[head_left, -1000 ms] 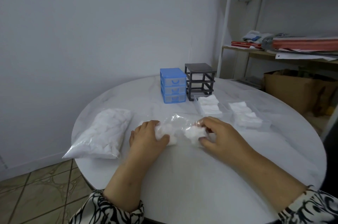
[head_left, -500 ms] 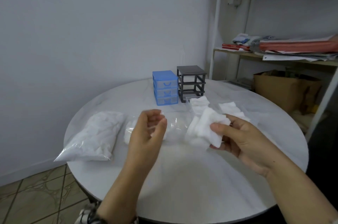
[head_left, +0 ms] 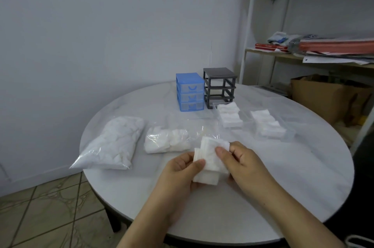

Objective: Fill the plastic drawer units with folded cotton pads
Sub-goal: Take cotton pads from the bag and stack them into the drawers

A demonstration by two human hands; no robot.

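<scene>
Both hands hold a small stack of white cotton pads (head_left: 209,158) above the round white table (head_left: 263,197). My left hand (head_left: 182,172) grips its left side with the thumb on top; my right hand (head_left: 242,158) pinches its upper right edge. Behind them lies an opened clear bag of cotton pads (head_left: 168,140). At the table's far side stand a blue drawer unit (head_left: 189,91) with three drawers in place and a dark grey drawer frame (head_left: 219,86) with no drawers in it. Two clear drawers filled with folded pads, one (head_left: 229,115) and another (head_left: 269,126), lie in front of the frame.
A large sealed bag of cotton pads (head_left: 115,142) lies at the table's left edge. A shelf unit (head_left: 323,53) with papers and a cardboard box (head_left: 323,95) stands at the right. Tiled floor shows at lower left.
My right hand has pulled a stack of pads out of the opened bag and brought it toward me. My left hand has left the bag and joined it on the stack.
</scene>
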